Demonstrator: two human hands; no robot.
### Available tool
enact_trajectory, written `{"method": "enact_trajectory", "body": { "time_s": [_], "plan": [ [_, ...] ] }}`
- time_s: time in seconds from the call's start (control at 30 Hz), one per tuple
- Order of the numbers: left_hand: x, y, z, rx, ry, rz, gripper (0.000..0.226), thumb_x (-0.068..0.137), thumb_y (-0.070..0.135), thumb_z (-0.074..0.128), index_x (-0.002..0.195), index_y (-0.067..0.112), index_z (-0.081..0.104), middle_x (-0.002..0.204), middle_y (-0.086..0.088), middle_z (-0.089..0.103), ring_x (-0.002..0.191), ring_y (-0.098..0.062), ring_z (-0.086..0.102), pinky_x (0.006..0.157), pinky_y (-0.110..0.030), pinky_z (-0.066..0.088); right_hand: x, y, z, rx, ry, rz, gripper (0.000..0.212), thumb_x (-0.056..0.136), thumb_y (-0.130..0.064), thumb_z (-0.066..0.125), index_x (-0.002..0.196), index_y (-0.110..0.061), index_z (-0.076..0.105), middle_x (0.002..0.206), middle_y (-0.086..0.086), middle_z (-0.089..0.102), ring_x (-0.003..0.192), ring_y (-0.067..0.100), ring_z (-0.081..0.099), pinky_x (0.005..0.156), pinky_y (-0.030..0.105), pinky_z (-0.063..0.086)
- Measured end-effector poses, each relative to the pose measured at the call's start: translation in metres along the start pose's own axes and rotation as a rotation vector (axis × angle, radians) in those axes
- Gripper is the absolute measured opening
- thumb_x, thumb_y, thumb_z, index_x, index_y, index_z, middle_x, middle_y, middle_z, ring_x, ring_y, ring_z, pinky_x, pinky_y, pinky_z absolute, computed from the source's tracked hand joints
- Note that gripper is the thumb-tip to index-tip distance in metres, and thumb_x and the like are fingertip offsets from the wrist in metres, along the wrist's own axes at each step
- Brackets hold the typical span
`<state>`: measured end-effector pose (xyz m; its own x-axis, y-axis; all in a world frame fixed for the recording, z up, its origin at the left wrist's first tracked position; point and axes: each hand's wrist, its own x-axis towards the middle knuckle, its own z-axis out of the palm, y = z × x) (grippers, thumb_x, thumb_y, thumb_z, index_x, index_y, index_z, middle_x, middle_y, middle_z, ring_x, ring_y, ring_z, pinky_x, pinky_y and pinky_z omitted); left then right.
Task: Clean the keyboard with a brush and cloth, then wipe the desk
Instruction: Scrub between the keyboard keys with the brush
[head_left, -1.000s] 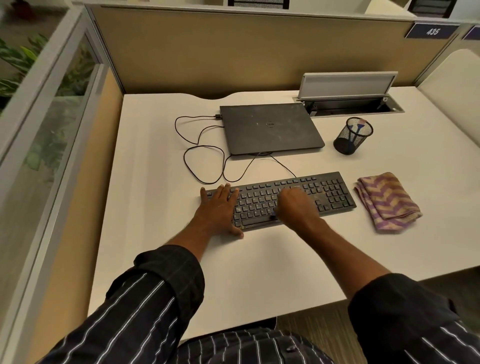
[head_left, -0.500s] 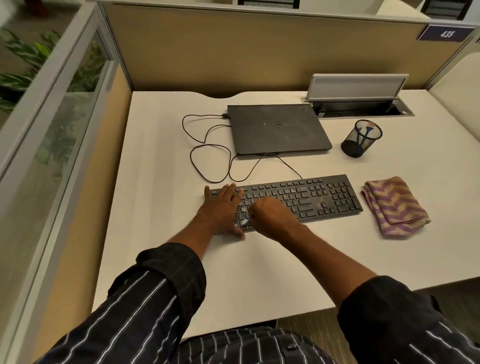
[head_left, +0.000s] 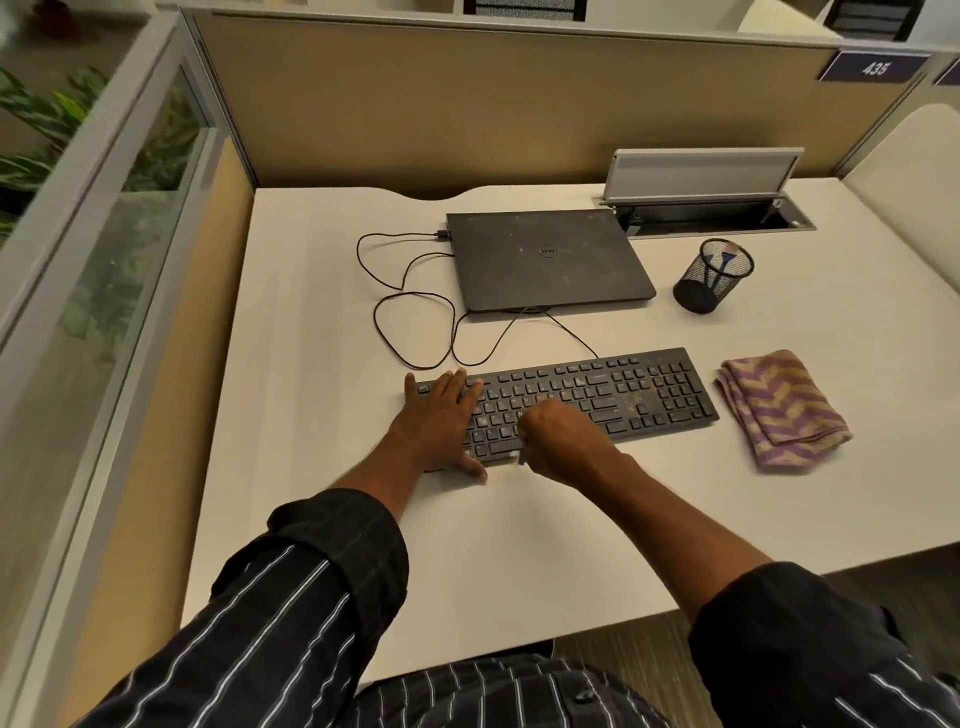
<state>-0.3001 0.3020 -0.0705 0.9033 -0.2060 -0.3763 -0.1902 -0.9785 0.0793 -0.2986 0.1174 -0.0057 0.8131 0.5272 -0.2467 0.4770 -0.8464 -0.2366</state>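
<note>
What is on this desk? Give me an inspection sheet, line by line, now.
Surface: pale desk, no spill seen.
Job's things: black keyboard, specks near its arrow keys; folded purple-and-tan cloth lying to its right, untouched; brush, only a pale tip showing under the right fist.
Clutter: shut laptop with a dusty lid; mesh pen cup.
Grips: left hand flat on the keyboard's left end; right hand curled round the brush over the lower keys.
Cables: thin black cable looped left of the laptop, plugged into its side.
Surroundings: tan partition; open hatch; plants behind glass.
</note>
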Motion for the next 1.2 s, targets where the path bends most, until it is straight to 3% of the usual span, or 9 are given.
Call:
{"method": "enact_trajectory", "body": {
  "time_s": [0.2, 0.3, 0.47, 0.63, 0.8, 0.93, 1.07, 1.2],
  "plan": [
    [0.002, 0.004, 0.003, 0.016, 0.019, -0.018, 0.133, 0.067, 0.088, 0.06, 0.16, 0.018, -0.006, 0.168, -0.011, -0.002, 0.155, -0.028, -0.001, 0.119, -0.065, 0.001, 0.001, 0.005, -0.007, 0.06, 0.049, -0.119, 0.011, 0.09, -0.01, 0.061, 0.088, -0.009, 0.072, 0.084, 0.004, 0.069, 0.072, 0.014, 0.063, 0.069, 0.028, 0.056],
    [0.004, 0.007, 0.004, 0.021, 0.02, -0.023, 0.133, 0.067, 0.09, 0.058, 0.16, 0.018, -0.006, 0.168, -0.012, -0.001, 0.155, -0.03, 0.001, 0.119, -0.066, 0.003, -0.002, 0.008, -0.001, 0.003, 0.061, -0.087, 0.008, 0.088, -0.009, 0.063, 0.091, -0.009, 0.071, 0.088, 0.008, 0.069, 0.076, 0.019, 0.064, 0.072, 0.033, 0.057],
    [0.004, 0.007, 0.003, 0.025, 0.022, -0.029, 0.134, 0.067, 0.09, 0.057, 0.16, 0.019, -0.007, 0.168, -0.013, -0.001, 0.155, -0.03, 0.0, 0.119, -0.065, 0.002, -0.007, 0.028, -0.009, -0.007, 0.075, 0.047, 0.007, 0.086, -0.006, 0.063, 0.086, -0.005, 0.07, 0.082, 0.008, 0.069, 0.072, 0.02, 0.065, 0.063, 0.026, 0.053],
    [0.007, 0.013, 0.002, 0.025, 0.009, -0.047, 0.134, 0.066, 0.09, 0.057, 0.16, 0.02, -0.008, 0.168, -0.013, -0.004, 0.155, -0.031, -0.002, 0.119, -0.065, 0.002, -0.003, 0.023, -0.012, 0.082, 0.043, -0.032, 0.01, 0.088, -0.009, 0.061, 0.085, -0.009, 0.07, 0.08, 0.005, 0.069, 0.069, 0.015, 0.063, 0.064, 0.023, 0.053],
    [0.01, 0.013, -0.001, 0.003, 0.021, -0.047, 0.135, 0.064, 0.089, 0.061, 0.16, 0.022, -0.005, 0.168, -0.012, -0.001, 0.155, -0.028, 0.0, 0.119, -0.066, 0.001, -0.008, 0.04, -0.013, -0.002, 0.079, 0.187, 0.006, 0.084, -0.004, 0.061, 0.087, -0.003, 0.067, 0.077, 0.008, 0.065, 0.067, 0.021, 0.062, 0.061, 0.029, 0.053],
    [0.009, 0.014, -0.001, 0.014, 0.006, -0.048, 0.135, 0.065, 0.087, 0.063, 0.16, 0.021, -0.008, 0.168, -0.012, -0.003, 0.155, -0.028, -0.002, 0.119, -0.065, 0.001, 0.0, 0.038, -0.024, 0.175, 0.074, 0.214, 0.016, 0.087, -0.016, 0.065, 0.077, -0.005, 0.071, 0.068, 0.005, 0.067, 0.06, 0.019, 0.063, 0.058, 0.03, 0.056],
    [0.006, 0.01, -0.002, 0.023, -0.01, -0.06, 0.134, 0.067, 0.087, 0.062, 0.16, 0.02, -0.008, 0.168, -0.012, -0.004, 0.155, -0.03, -0.002, 0.119, -0.065, 0.001, 0.012, 0.016, -0.025, 0.255, 0.033, 0.159, 0.016, 0.092, -0.019, 0.062, 0.088, -0.009, 0.074, 0.072, 0.002, 0.066, 0.055, 0.009, 0.054, 0.05, 0.02, 0.042],
    [-0.003, -0.001, 0.0, 0.017, -0.023, -0.107, 0.134, 0.067, 0.087, 0.061, 0.16, 0.018, -0.008, 0.168, -0.011, -0.006, 0.155, -0.029, -0.004, 0.119, -0.066, 0.0, 0.02, -0.006, -0.016, 0.19, 0.014, 0.108, 0.018, 0.088, -0.023, 0.067, 0.083, -0.006, 0.073, 0.077, 0.008, 0.071, 0.067, 0.019, 0.066, 0.065, 0.033, 0.058]
  ]
}}
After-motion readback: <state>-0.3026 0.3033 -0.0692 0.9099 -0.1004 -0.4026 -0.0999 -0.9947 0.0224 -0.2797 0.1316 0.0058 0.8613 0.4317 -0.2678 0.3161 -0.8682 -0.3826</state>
